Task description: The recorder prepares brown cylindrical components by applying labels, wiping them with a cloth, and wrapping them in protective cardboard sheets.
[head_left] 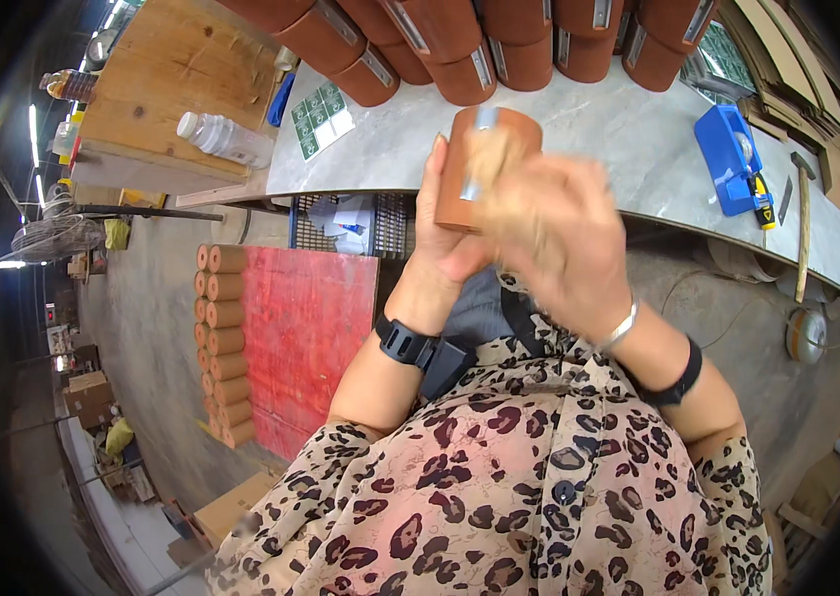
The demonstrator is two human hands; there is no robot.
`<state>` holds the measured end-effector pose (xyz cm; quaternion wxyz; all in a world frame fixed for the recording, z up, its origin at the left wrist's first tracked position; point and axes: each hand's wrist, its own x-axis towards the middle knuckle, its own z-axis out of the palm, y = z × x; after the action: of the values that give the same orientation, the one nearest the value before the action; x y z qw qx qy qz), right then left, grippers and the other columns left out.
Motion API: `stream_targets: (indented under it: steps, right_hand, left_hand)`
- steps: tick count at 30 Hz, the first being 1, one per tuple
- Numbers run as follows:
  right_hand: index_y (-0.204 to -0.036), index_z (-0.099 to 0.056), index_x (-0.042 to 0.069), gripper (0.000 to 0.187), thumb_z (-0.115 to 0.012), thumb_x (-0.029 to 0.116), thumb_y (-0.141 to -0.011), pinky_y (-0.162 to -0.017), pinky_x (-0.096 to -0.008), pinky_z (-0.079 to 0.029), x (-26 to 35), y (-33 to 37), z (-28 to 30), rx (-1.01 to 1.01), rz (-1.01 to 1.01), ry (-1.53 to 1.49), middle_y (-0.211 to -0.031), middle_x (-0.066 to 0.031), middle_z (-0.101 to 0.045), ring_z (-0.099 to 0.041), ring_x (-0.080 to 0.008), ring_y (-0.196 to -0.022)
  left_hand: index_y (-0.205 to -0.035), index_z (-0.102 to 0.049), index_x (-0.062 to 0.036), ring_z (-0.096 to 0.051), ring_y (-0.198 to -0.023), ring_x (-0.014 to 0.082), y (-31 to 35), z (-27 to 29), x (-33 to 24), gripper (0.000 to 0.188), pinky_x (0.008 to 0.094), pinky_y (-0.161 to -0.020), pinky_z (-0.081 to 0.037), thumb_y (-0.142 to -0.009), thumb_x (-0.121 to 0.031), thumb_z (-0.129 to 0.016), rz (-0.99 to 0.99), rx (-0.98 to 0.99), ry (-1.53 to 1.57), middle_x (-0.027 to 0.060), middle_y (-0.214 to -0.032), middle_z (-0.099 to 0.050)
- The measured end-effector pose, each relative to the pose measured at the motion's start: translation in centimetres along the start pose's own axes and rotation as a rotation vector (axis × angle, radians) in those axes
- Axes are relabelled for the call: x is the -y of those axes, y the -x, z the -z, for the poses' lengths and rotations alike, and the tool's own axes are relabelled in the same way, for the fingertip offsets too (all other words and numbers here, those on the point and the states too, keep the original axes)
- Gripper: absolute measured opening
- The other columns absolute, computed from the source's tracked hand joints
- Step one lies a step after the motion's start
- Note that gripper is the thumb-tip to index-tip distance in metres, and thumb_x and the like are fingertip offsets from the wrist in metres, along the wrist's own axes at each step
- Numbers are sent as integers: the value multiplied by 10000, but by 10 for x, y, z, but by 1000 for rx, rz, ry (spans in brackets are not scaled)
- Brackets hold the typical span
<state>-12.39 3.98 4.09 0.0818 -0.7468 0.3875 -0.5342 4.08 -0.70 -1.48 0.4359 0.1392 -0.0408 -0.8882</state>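
Observation:
My left hand point(447, 246) is closed around the side of a reddish-brown cylinder point(454, 169) and holds it up in front of the table edge. A silver strip label point(486, 118) runs down the cylinder's side. Over it, my right hand point(584, 243) is smeared by motion. Its fingers grip a crumpled tan cloth point(495, 159), which lies across the label and hides its middle part. Behind my hands, several like cylinders point(524, 68) with silver strips are stacked on the grey marbled table point(390, 149).
On the table lie a sheet of green-and-white labels point(318, 121), a blue tape dispenser point(721, 159), a screwdriver point(763, 204) and a hammer point(804, 223). A plastic bottle point(226, 139) rests left. Below stand a crate point(392, 226), a red board point(305, 338) and stacked brown rolls point(228, 341).

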Motion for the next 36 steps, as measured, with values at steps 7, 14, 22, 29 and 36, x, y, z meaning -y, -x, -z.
stream_targets:
  steps: [7,14,22,29,36]
  right_hand:
    - [-994,-682,44,296,-816,155,-755,-775,-405,-515,-8,22,61,29,-69,1,-997,-132,-639,-619,-316,-870]
    - [-1010,-714,49,218,-765,177,-840,-812,-396,-508,-139,16,202,-358,-186,706,-982,-150,-647,-638,-319,-909]
    - [-1130,-717,32,302,-747,177,-866,-932,-390,-459,-133,8,204,-61,-193,803,-1137,-150,-689,-636,-302,-1036]
    - [-1142,-631,-70,276,-534,79,-931,-802,-433,-484,16,-36,155,-198,280,41,-978,-183,-646,-589,-274,-871]
    - [-1132,-626,-81,281,-524,81,-927,-816,-427,-489,16,2,193,-159,278,-121,-1018,-207,-632,-588,-279,-892]
  left_hand:
    - [-1461,-411,-68,-635,-1041,339,5,-15,-14,857,526,-846,-568,-854,-632,-628,-128,14,-147,190,-1341,-545]
    - [-1463,-395,-19,-633,-1061,346,-3,-15,-5,933,529,-923,-546,-803,-616,-675,-121,24,-313,229,-1271,-571]
    - [-1418,-437,21,-627,-1117,376,-21,-32,0,836,487,-947,-541,-837,-538,-661,-174,30,-504,263,-1283,-573]
    - [-1416,-428,29,-623,-1118,395,-22,-33,4,838,480,-961,-535,-827,-518,-666,-161,3,-511,287,-1261,-573]
    - [-1413,-434,26,-622,-1118,394,-13,-30,5,817,483,-967,-533,-832,-502,-664,-200,-34,-486,282,-1262,-575]
